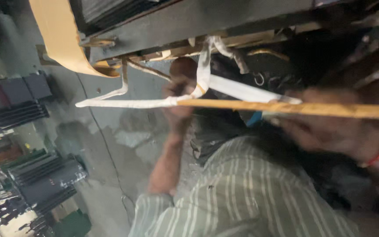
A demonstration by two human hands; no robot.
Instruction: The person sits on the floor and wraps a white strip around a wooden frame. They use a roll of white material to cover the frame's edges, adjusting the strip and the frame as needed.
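Under the dark metal frame [207, 19], my left hand [178, 94] is closed around the knotted white cloth strip [154, 103] where it meets the long yellowish wooden stick [294, 107], keeping the tie taut. My right hand [330, 127], blurred, seems curled about the stick near its middle to steady it, though I cannot tell how firmly. Black finned metal blocks [44, 180] crowd the grey floor [110, 145] to my left, and the frame hems in the space overhead.

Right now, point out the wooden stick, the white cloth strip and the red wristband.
wooden stick [294, 108]: head view, mid-shaft.
white cloth strip [123, 103]: head view, its horizontal stretch.
red wristband [376, 157]: head view, on the band's outer curve.
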